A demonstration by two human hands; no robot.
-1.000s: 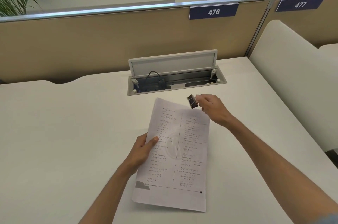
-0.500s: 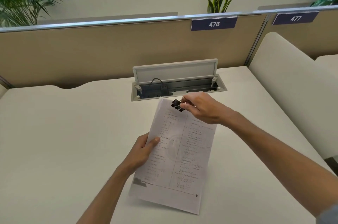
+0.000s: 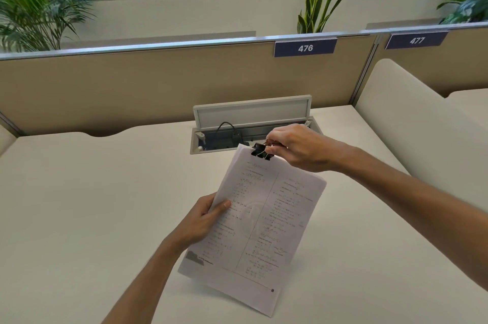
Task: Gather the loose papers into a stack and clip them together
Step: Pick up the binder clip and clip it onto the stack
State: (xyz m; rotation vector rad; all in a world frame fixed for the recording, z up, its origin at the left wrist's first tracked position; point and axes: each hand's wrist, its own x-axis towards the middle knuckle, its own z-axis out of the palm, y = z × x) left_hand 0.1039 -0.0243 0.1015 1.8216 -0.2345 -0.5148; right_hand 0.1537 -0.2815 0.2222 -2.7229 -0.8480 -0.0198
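A stack of printed white papers [image 3: 264, 218] is held tilted up off the white desk [image 3: 79, 204]. My left hand [image 3: 203, 218] grips the stack's left edge, thumb on the top sheet. A black binder clip [image 3: 261, 151] sits over the stack's top edge, near its left corner. My right hand [image 3: 295, 148] pinches the clip's metal handles between thumb and fingers. Whether the clip's jaws are closed on the paper I cannot tell.
An open cable box [image 3: 250, 128] with a raised lid and a black cable is sunk into the desk just behind the papers. A beige partition [image 3: 132, 85] with the sign 476 [image 3: 305, 48] runs along the back. A cream side divider [image 3: 409, 138] stands to the right.
My right hand has carried the clip left and down onto the stack's top edge. My left hand has lifted the papers off the desk and tilted them up.
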